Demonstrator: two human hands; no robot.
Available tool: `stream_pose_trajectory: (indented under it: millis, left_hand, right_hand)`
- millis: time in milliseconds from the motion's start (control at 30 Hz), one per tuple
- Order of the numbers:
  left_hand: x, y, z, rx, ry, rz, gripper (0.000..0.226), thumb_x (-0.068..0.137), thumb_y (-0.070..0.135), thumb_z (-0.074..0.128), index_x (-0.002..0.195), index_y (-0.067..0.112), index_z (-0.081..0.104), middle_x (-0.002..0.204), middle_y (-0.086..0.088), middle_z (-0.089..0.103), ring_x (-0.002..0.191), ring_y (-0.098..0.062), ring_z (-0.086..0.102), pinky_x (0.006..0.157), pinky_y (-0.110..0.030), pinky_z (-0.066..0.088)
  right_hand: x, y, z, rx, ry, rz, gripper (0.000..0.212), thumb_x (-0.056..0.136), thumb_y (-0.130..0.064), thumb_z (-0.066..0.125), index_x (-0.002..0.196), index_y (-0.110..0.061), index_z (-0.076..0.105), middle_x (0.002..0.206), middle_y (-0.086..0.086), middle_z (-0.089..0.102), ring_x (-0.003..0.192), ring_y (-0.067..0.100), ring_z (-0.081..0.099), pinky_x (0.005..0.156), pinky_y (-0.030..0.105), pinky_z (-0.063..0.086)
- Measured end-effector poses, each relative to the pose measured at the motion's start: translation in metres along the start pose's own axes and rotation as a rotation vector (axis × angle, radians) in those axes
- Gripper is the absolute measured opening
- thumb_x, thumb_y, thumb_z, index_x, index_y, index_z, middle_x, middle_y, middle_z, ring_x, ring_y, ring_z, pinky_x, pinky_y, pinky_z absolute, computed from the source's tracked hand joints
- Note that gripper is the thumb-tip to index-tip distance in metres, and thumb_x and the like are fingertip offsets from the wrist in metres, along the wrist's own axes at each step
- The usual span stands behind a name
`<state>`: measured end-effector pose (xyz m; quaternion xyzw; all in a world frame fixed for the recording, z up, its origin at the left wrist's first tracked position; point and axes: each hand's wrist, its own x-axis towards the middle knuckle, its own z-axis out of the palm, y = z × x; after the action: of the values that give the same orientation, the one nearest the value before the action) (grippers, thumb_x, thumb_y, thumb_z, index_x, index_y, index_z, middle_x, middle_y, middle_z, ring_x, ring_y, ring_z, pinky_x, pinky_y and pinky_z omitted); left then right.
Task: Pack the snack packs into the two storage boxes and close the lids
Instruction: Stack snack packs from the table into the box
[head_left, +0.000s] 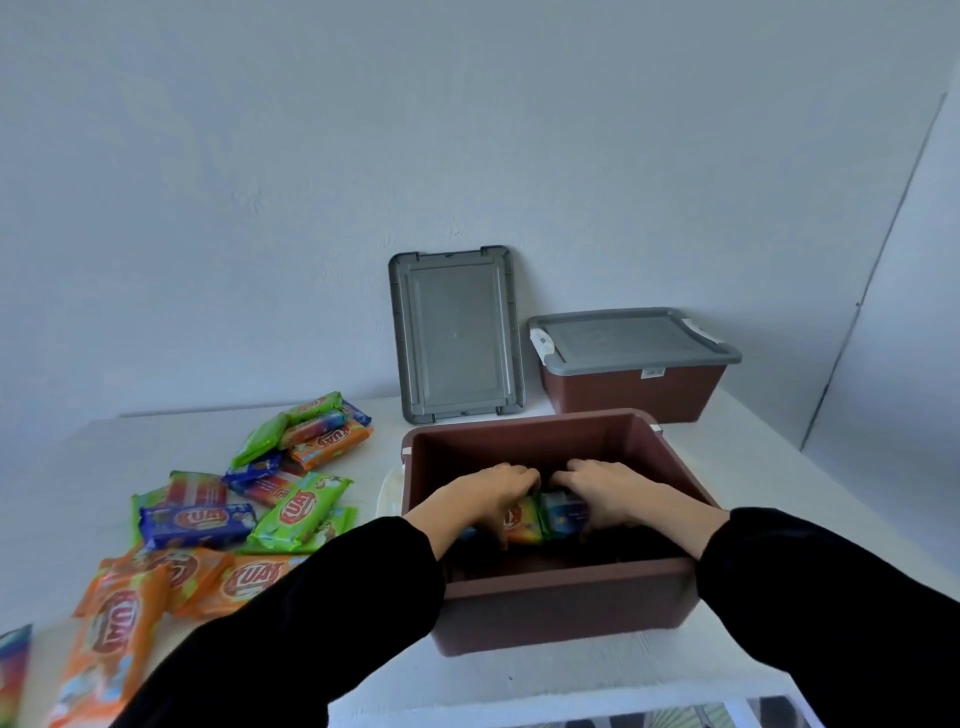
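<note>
Both hands lowered into the open box (561, 608). My left hand (488, 499) and right hand (608, 491) sit side by side, nearly touching, fingers curled over the gripped packs (540, 517): an orange one under the left, a blue one under the right. I judge they are being squared low in the box so that more fit beside them. The loose packs (208, 519) lie heaped on the table (571, 675) well to the left of my left hand, ready for the next load. Beyond both hands the spare lid (457, 332) leans upright against the wall, parked clear of the opening. Beyond the right hand stands the second box (634, 389), lidded.
</note>
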<state>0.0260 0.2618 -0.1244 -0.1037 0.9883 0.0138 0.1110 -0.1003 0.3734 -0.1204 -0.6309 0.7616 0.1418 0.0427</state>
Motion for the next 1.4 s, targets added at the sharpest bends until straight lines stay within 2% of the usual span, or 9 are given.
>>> stream_pose_trajectory:
  millis: [200, 333, 500, 667, 733, 900, 1167, 1300, 1400]
  left_hand:
    - [-0.011, -0.009, -0.012, -0.174, 0.104, -0.021, 0.054, 0.072, 0.025, 0.077, 0.119, 0.011, 0.056, 0.113, -0.010, 0.061, 0.104, -0.024, 0.055, 0.088, -0.035, 0.046]
    - [-0.053, -0.022, -0.042, -0.460, 0.401, -0.106, 0.033, 0.083, 0.020, 0.067, 0.113, 0.005, 0.061, 0.106, -0.013, 0.066, 0.096, -0.024, 0.063, 0.089, -0.032, 0.050]
    - [-0.144, -0.044, -0.040, -0.544, 0.735, -0.209, 0.024, 0.086, 0.017, 0.063, 0.110, 0.010, 0.062, 0.101, -0.005, 0.067, 0.092, -0.013, 0.063, 0.076, -0.008, 0.046]
    - [-0.237, -0.067, -0.005, -0.560, 0.890, -0.480, 0.027, 0.083, 0.012, 0.066, 0.109, 0.010, 0.065, 0.103, 0.000, 0.065, 0.091, -0.005, 0.059, 0.075, 0.000, 0.037]
    - [-0.268, -0.076, 0.017, -0.546, 0.935, -0.660, 0.029, 0.083, 0.015, 0.066, 0.111, 0.014, 0.064, 0.110, -0.003, 0.063, 0.099, -0.011, 0.057, 0.073, -0.006, 0.033]
    - [-0.311, -0.088, 0.088, -0.623, 0.949, -1.005, 0.041, 0.086, 0.024, 0.063, 0.126, 0.021, 0.052, 0.129, -0.007, 0.046, 0.119, -0.019, 0.045, 0.093, -0.023, 0.034]
    - [-0.307, -0.089, 0.141, -0.733, 0.845, -1.075, 0.067, 0.085, 0.028, 0.064, 0.142, 0.026, 0.030, 0.147, -0.010, 0.025, 0.135, -0.024, 0.030, 0.107, -0.030, 0.030]
    - [-0.303, -0.099, 0.145, -0.671, 0.807, -1.096, 0.066, 0.085, 0.022, 0.063, 0.141, 0.031, 0.030, 0.143, -0.012, 0.030, 0.125, -0.028, 0.042, 0.101, -0.033, 0.039]
    - [-0.306, -0.105, 0.142, -0.689, 0.740, -1.105, 0.070, 0.082, 0.020, 0.065, 0.141, 0.034, 0.030, 0.138, -0.011, 0.033, 0.118, -0.028, 0.047, 0.097, -0.034, 0.045]
  right_hand:
    - [-0.010, 0.007, -0.015, 0.280, 0.063, 0.034, 0.068, 0.072, -0.034, 0.075, 0.133, -0.023, 0.046, 0.130, 0.004, 0.052, 0.119, 0.021, 0.050, 0.096, 0.034, 0.045]
    - [-0.025, -0.007, -0.050, 0.579, 0.236, 0.077, 0.064, 0.076, -0.026, 0.073, 0.134, -0.023, 0.046, 0.129, 0.006, 0.055, 0.118, 0.021, 0.052, 0.098, 0.031, 0.041]
    - [-0.030, -0.084, -0.095, 0.700, 0.489, -0.075, 0.060, 0.081, -0.029, 0.068, 0.135, -0.028, 0.043, 0.132, 0.002, 0.053, 0.122, 0.020, 0.049, 0.101, 0.032, 0.036]
    - [-0.008, -0.187, -0.112, 0.786, 0.559, -0.288, 0.057, 0.081, -0.023, 0.069, 0.133, -0.021, 0.047, 0.127, 0.006, 0.054, 0.119, 0.020, 0.050, 0.083, 0.015, 0.028]
    - [0.005, -0.227, -0.104, 0.810, 0.572, -0.340, 0.056, 0.080, -0.022, 0.069, 0.132, -0.019, 0.048, 0.128, 0.005, 0.054, 0.121, 0.020, 0.048, 0.090, 0.019, 0.032]
    - [0.041, -0.296, -0.046, 0.796, 0.511, -0.340, 0.056, 0.080, -0.021, 0.069, 0.132, -0.019, 0.049, 0.130, 0.006, 0.054, 0.124, 0.023, 0.044, 0.102, 0.031, 0.034]
    - [0.067, -0.306, 0.021, 0.681, 0.486, -0.214, 0.055, 0.067, -0.025, 0.081, 0.118, -0.014, 0.062, 0.106, 0.013, 0.057, 0.098, 0.034, 0.055, 0.075, 0.043, 0.052]
    - [0.062, -0.299, 0.008, 0.559, 0.390, -0.214, 0.061, 0.081, -0.038, 0.065, 0.137, -0.030, 0.042, 0.123, 0.005, 0.045, 0.115, 0.025, 0.041, 0.090, 0.034, 0.047]
    - [0.060, -0.294, -0.006, 0.382, 0.221, -0.219, 0.069, 0.082, -0.043, 0.062, 0.140, -0.045, 0.024, 0.132, 0.007, 0.035, 0.126, 0.027, 0.034, 0.097, 0.041, 0.044]
